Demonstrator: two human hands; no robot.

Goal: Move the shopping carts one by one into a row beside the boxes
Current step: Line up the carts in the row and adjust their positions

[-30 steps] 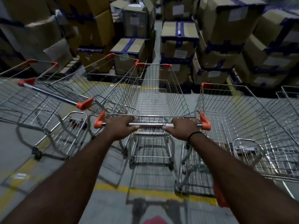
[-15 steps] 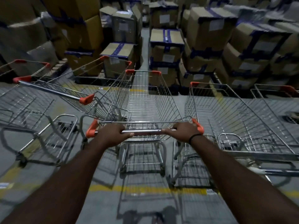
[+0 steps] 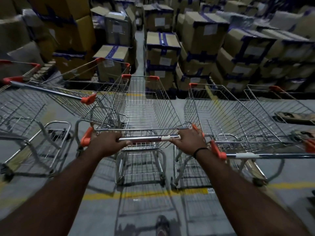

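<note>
A wire shopping cart (image 3: 144,106) with orange corner caps stands straight ahead of me, nose toward the stacked cardboard boxes (image 3: 201,53). My left hand (image 3: 107,142) grips the left end of its chrome handle bar (image 3: 146,138). My right hand (image 3: 189,142), a black band on the wrist, grips the right end. A second cart (image 3: 230,116) stands close on the right, parallel to mine. Another cart (image 3: 81,92) on the left sits at an angle, its basket touching mine.
A further cart (image 3: 15,106) is at the far left and one more (image 3: 279,99) at the far right. Tape-sealed boxes on pallets fill the back, with a narrow aisle (image 3: 140,41) between stacks. A yellow floor line (image 3: 136,195) runs under my arms.
The held cart has rolled forward toward the boxes, with both hands staying on the handle. Its front now lies about level with the right cart's front.
</note>
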